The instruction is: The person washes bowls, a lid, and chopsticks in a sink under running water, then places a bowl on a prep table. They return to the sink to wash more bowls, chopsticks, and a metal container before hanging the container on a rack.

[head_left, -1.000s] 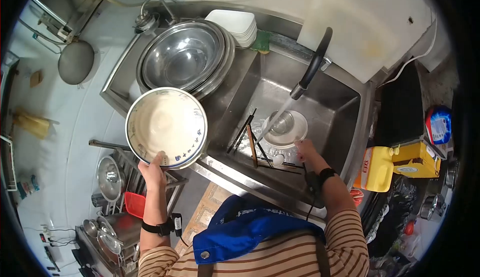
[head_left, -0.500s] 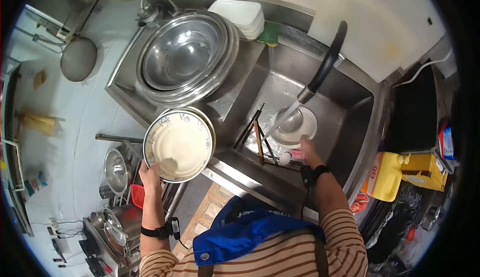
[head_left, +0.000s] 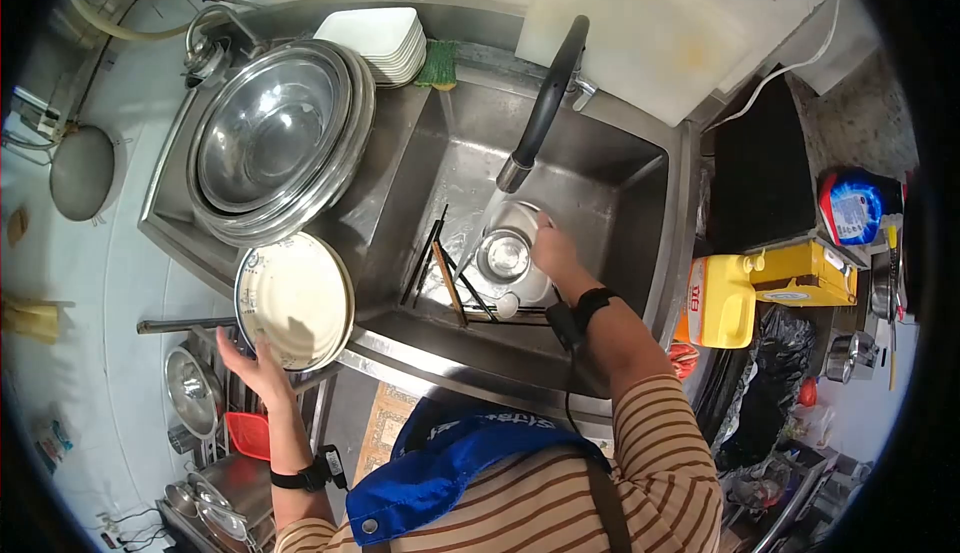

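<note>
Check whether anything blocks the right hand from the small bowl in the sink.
Nothing visible does: the right hand is at the edge of the plate, just beside the small bowl. Running water comes down at the bowl's opposite side.

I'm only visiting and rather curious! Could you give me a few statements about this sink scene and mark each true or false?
1. The right hand reaches into the sink. True.
2. The green sponge lies at the bottom of the sink. False: it lies beside the stacked white dishes, along the rim.
3. The left hand is at the patterned bowls. True.
4. The chopsticks all point the same way. False: they lie at different angles in the sink.
5. The black tap hangs over the sink. True.
</note>
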Action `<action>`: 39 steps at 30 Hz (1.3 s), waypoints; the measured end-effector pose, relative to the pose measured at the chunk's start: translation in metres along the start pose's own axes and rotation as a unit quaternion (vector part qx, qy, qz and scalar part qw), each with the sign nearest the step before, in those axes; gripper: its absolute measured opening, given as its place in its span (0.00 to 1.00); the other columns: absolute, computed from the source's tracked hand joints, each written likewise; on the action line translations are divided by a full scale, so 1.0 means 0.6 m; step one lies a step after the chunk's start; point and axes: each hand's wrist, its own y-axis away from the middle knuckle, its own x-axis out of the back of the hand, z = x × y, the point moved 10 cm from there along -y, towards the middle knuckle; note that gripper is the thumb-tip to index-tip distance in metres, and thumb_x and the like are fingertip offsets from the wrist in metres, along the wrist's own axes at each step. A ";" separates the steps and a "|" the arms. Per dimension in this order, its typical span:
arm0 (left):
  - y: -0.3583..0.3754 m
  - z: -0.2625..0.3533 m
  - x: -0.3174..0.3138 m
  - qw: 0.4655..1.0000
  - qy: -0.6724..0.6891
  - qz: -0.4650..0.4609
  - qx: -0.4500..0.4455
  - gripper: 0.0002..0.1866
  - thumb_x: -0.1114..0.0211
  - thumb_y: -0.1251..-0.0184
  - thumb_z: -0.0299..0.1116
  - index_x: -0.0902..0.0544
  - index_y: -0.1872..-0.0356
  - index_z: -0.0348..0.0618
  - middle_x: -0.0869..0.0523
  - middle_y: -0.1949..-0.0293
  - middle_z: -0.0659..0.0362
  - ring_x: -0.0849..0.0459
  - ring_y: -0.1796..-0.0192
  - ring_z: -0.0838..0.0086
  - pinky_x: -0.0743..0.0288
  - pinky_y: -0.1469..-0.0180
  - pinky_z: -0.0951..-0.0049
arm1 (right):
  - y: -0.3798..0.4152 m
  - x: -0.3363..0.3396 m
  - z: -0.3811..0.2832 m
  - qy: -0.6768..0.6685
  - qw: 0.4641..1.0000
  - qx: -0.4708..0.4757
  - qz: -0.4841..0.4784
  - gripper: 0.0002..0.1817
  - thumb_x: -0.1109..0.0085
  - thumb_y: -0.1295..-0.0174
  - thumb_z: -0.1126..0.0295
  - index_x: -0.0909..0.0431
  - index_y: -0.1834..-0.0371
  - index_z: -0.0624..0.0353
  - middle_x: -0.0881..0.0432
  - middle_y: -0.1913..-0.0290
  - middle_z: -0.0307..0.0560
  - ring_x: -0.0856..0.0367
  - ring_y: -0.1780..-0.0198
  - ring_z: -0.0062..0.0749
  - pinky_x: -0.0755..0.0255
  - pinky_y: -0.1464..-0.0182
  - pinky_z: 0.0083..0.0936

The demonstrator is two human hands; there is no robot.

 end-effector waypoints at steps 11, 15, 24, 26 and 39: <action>0.241 0.223 -0.278 0.599 0.500 -0.474 0.408 0.29 0.41 0.37 0.43 0.36 0.42 0.35 0.26 0.47 0.46 0.25 0.47 0.65 0.30 0.45 0.68 | 0.117 0.138 -0.215 0.245 0.919 0.270 0.151 0.28 0.56 0.44 0.72 0.42 0.36 0.52 0.38 0.48 0.87 0.18 0.73 0.50 0.23 0.75 0.35; 0.264 0.216 -0.454 0.464 0.574 -0.397 0.545 0.23 0.46 0.34 0.38 0.34 0.44 0.32 0.25 0.48 0.46 0.25 0.46 0.58 0.30 0.44 0.59 | 0.189 0.146 -0.260 0.189 0.899 0.332 0.212 0.30 0.52 0.48 0.75 0.40 0.37 0.51 0.28 0.54 0.71 0.20 0.74 0.48 0.25 0.77 0.31; 0.316 0.230 -0.440 0.524 0.510 -0.553 0.400 0.23 0.46 0.49 0.11 0.29 0.48 0.34 0.22 0.51 0.50 0.23 0.48 0.60 0.28 0.44 0.61 | 0.249 0.087 -0.276 -0.061 0.908 0.404 0.087 0.26 0.57 0.37 0.56 0.41 0.37 0.55 0.43 0.34 0.53 0.49 0.31 0.45 0.55 0.34 0.46; 0.347 0.256 -0.412 0.502 0.471 -0.634 0.353 0.22 0.44 0.50 0.11 0.26 0.51 0.32 0.21 0.52 0.50 0.22 0.49 0.61 0.28 0.44 0.62 | 0.182 0.089 -0.282 -0.019 0.934 0.336 0.120 0.24 0.57 0.36 0.58 0.38 0.39 0.56 0.35 0.40 0.55 0.39 0.38 0.49 0.46 0.38 0.44; 0.359 0.165 -0.465 0.674 0.151 -0.722 -0.028 0.09 0.38 0.50 0.22 0.19 0.65 0.38 0.16 0.69 0.54 0.21 0.69 0.66 0.28 0.63 0.73 | 0.003 -0.206 0.138 -0.279 0.948 -0.136 -0.066 0.28 0.44 0.45 0.62 0.36 0.44 0.67 0.28 0.47 0.63 0.23 0.52 0.50 0.26 0.54 0.33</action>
